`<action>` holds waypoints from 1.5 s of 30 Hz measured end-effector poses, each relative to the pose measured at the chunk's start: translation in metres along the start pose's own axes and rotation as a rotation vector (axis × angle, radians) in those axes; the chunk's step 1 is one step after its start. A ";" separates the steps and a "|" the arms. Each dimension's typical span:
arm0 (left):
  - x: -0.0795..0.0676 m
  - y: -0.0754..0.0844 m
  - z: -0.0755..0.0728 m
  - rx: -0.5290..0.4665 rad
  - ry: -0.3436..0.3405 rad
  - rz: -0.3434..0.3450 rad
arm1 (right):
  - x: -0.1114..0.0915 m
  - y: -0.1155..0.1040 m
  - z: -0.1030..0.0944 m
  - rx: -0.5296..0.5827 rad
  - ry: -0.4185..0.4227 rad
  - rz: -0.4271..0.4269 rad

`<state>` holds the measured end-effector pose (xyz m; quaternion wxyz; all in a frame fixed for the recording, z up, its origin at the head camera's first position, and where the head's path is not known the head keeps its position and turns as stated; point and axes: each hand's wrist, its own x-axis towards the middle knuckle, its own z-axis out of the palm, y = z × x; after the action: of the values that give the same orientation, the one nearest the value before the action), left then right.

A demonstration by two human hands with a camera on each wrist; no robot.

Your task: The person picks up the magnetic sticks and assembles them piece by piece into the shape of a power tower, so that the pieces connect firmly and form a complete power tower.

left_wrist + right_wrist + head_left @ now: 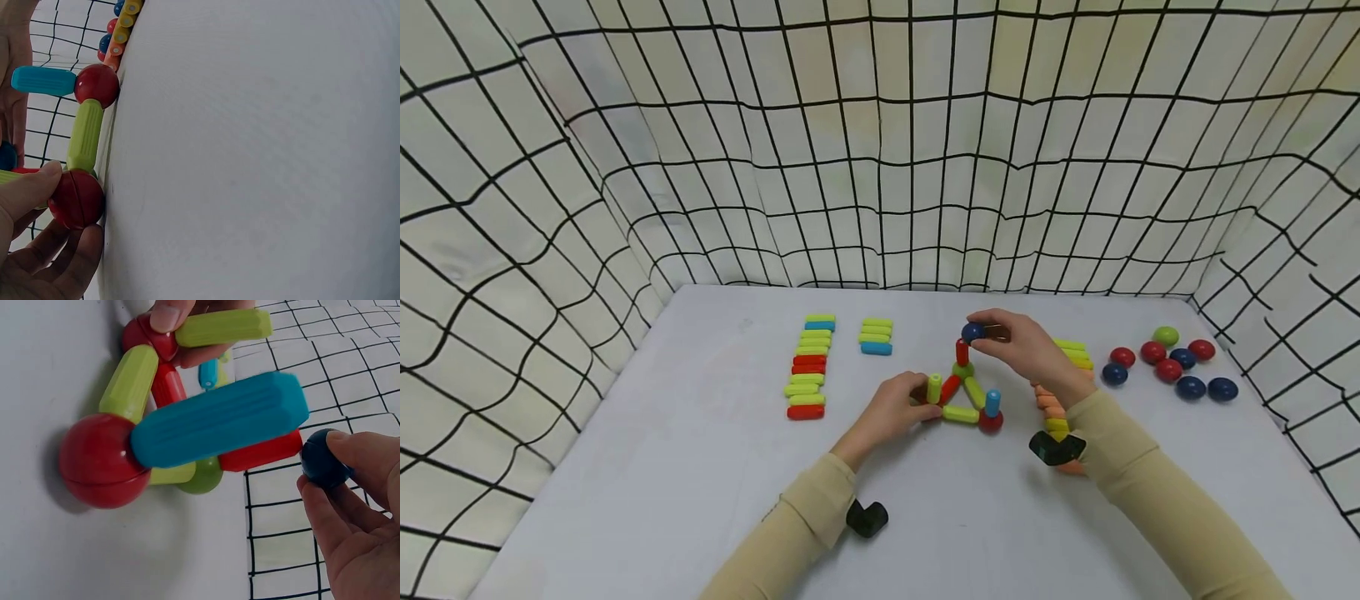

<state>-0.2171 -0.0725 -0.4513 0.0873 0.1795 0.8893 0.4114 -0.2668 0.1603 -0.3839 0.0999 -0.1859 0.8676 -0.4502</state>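
A triangle of rods and balls lies on the table, with a rod standing up from each corner. My left hand [898,408] grips the red ball [77,200] at the left corner, below an upright lime rod [934,389]. Between thumb and fingers, my right hand [1018,342] pinches a dark blue ball [323,459] at the top of the upright red rod [962,352], above the green ball [962,369]. At the near right corner a blue rod [219,419] stands on another red ball [103,459]. Lime rods [960,414] and a red rod [951,388] form the base.
Left of the triangle runs a column of lime, red and blue rods [806,412], with a shorter stack [876,333] beside it. Orange and yellow rods [1054,411] lie partly under the right forearm. Several loose balls [1168,370] sit at the right. Black-gridded white cloth [895,183] encloses the table.
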 end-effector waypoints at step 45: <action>-0.003 -0.006 0.006 -0.009 0.048 0.085 | -0.041 0.045 -0.042 0.142 0.221 0.141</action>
<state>-0.2137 -0.0733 -0.4594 0.0495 0.2067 0.8809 0.4229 -0.2538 0.2323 -0.3958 0.0479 -0.0662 0.8502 -0.5200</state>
